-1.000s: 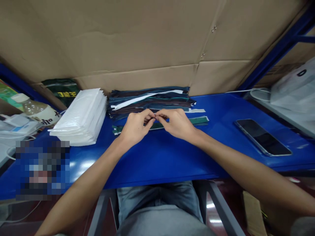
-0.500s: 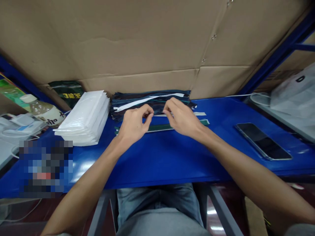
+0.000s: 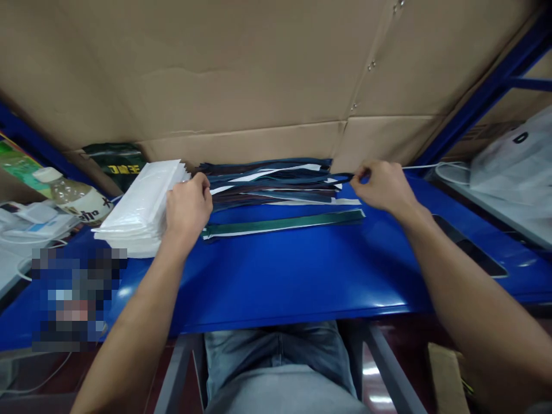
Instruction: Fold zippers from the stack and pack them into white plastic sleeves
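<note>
One stack of dark zippers [image 3: 271,181] lies at the worktop's [image 3: 280,270] far edge, one green zipper [image 3: 282,223] just before it. The left hand [image 3: 187,207] pinches the stack's left end; the right hand [image 3: 382,185] grips a dark zipper's right end. One white packet pile [image 3: 142,210] sits alongside.

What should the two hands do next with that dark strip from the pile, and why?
Probably lift the dark strip off the pile of strips and lay it on the blue table. The left hand and right hand each pinch one end, and the green strip already lies alone in front.
</note>
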A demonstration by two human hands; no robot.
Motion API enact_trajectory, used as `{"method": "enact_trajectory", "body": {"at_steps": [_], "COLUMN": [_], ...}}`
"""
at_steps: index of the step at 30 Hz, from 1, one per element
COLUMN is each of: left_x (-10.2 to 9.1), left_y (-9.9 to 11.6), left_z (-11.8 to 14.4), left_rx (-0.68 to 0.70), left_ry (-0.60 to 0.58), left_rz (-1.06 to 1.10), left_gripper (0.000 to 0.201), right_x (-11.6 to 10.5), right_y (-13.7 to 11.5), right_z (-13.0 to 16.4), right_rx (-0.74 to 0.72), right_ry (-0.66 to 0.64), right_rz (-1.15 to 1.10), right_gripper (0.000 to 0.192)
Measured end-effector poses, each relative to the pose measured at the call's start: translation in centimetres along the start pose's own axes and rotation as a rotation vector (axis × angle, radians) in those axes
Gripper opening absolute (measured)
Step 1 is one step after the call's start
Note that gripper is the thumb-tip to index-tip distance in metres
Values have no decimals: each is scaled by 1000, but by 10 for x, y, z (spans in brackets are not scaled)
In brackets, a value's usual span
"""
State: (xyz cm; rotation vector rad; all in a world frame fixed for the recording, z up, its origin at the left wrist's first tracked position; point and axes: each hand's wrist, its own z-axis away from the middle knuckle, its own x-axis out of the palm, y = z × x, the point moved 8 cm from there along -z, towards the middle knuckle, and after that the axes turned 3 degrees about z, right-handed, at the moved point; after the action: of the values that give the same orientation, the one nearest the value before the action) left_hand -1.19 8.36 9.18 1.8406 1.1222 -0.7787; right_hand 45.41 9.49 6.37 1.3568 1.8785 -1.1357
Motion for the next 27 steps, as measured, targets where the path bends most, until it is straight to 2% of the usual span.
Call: {"method": "enact_trajectory", "body": {"at_steps": [3, 4, 7, 10, 13, 16, 23, 27], "left_x": [2, 7, 32, 59, 78, 83, 69, 67], "left_y": [28, 41, 79, 116, 141, 151, 151, 152], "left_z": [7, 10, 17, 24, 27, 26, 26, 27], "left_rx": [71, 123, 220, 265, 293, 323, 318, 327], "left_ry": [99, 88, -78, -258, -346, -334, -239, -212], "left_rz": [-105, -73, 138, 267, 264, 260, 262, 212], "left_gripper": [27, 26, 10, 24, 30, 25, 13, 19], "right_x": [18, 25, 35, 33, 27, 25, 25, 26], "right_y": [-13, -19, -44, -74, -98, -111, -116, -120], "right_z": [7, 10, 20, 29, 36, 41, 43, 44], "right_rx": [27, 30, 27, 18, 5, -25, -40, -42], "right_ry": [-151, -213, -322, -330, -292, -267, -254, -266], "right_rz": [-208, -314, -573, -698, -757, -768, -790, -819], "right_gripper": [18, 20, 19, 20, 24, 26, 25, 28]}}
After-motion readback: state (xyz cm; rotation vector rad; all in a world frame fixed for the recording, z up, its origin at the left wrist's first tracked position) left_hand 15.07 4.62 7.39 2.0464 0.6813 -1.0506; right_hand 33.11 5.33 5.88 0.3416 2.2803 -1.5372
